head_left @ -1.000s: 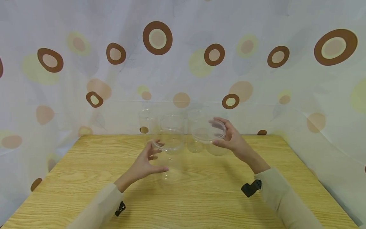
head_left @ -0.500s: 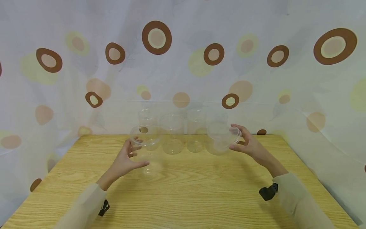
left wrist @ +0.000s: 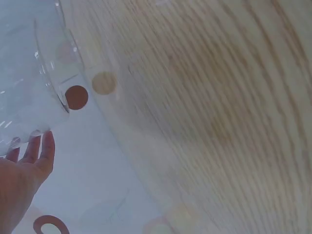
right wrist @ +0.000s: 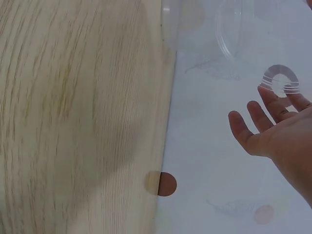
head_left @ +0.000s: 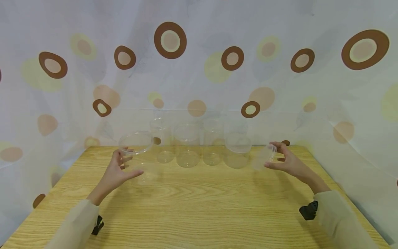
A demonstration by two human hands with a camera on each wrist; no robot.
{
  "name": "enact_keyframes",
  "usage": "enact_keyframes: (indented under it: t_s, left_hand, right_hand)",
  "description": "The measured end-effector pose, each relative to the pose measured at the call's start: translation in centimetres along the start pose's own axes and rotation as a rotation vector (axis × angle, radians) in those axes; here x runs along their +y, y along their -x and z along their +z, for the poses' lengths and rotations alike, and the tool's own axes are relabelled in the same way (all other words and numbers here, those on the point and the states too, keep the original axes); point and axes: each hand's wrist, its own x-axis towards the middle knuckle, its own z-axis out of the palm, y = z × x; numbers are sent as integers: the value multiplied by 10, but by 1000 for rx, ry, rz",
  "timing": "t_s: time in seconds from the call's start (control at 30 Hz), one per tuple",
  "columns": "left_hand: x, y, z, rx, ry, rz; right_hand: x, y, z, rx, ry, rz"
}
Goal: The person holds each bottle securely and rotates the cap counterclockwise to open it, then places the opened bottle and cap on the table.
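Note:
My left hand point(head_left: 119, 171) grips a wide clear plastic jar point(head_left: 141, 151) from its left side, thumb in front and fingers behind. The jar is upright with its open mouth on top; in the left wrist view its curved wall point(left wrist: 27, 83) rises beyond my fingertips. On the right side, my right hand point(head_left: 292, 164) pinches a clear round lid point(head_left: 264, 157) by its edge between thumb and fingers. The lid is tilted on its side above the table, its ridged rim point(right wrist: 280, 87) showing over my fingers in the right wrist view.
Along the back of the wooden table point(head_left: 199, 214) several clear jars stand in a row, including a narrow jar point(head_left: 164, 138), a wider jar point(head_left: 187, 148), another narrow jar point(head_left: 212, 143) and a broad jar point(head_left: 237, 155). A patterned curtain point(head_left: 199, 79) hangs behind.
Both hands have moved apart: my left hand has carried the wide jar leftward, and my right hand has carried the lid rightward, turning it more on edge.

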Motion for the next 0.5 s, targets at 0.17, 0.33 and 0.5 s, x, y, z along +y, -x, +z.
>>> enact_keyframes:
  t_s: [0.17, 0.33, 0.5]
  left_hand:
    - [-9, 3, -11, 42, -25, -17]
    - [-18, 5, -21, 75, -24, -45]
    - [-25, 8, -28, 97, -20, -71]
  right_hand:
    - [8, 3, -4, 13, 87, -22]
    - [15, 2, -7, 26, 186, -33]
    - [23, 3, -8, 40, 318, -40]
